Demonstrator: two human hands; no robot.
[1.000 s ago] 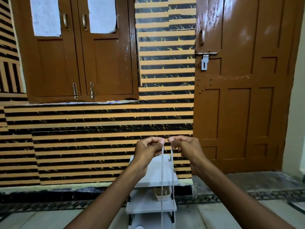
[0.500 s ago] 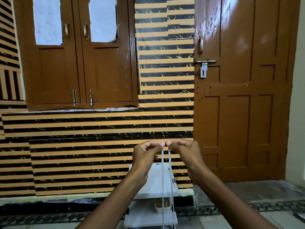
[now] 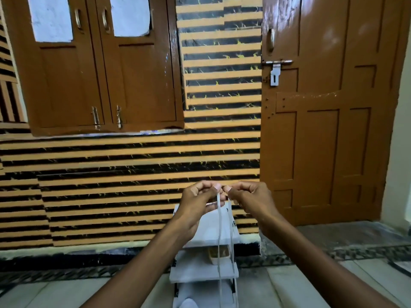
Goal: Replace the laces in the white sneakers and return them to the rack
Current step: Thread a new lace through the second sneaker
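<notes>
Both hands are raised in front of me at chest height, fingertips almost touching. My left hand (image 3: 198, 201) pinches one end of a white lace (image 3: 219, 238), and my right hand (image 3: 251, 198) pinches the other end. The two strands hang straight down side by side in front of a white rack (image 3: 200, 270) with several shelves. A white rounded shape, perhaps a sneaker (image 3: 189, 303), shows at the bottom edge on the rack's lowest level. The lower ends of the strands run out of view.
A small tan container (image 3: 219, 254) sits on the rack's middle shelf. The rack stands against a striped orange and black wall (image 3: 133, 185). A brown door (image 3: 324, 112) with a latch is at the right, brown window shutters (image 3: 97, 63) at the upper left. Pale floor tiles (image 3: 311, 285) lie below.
My hands have come slightly closer together, so the two lace strands hang nearer each other. The view has tilted a little, shifting the room downward in frame.
</notes>
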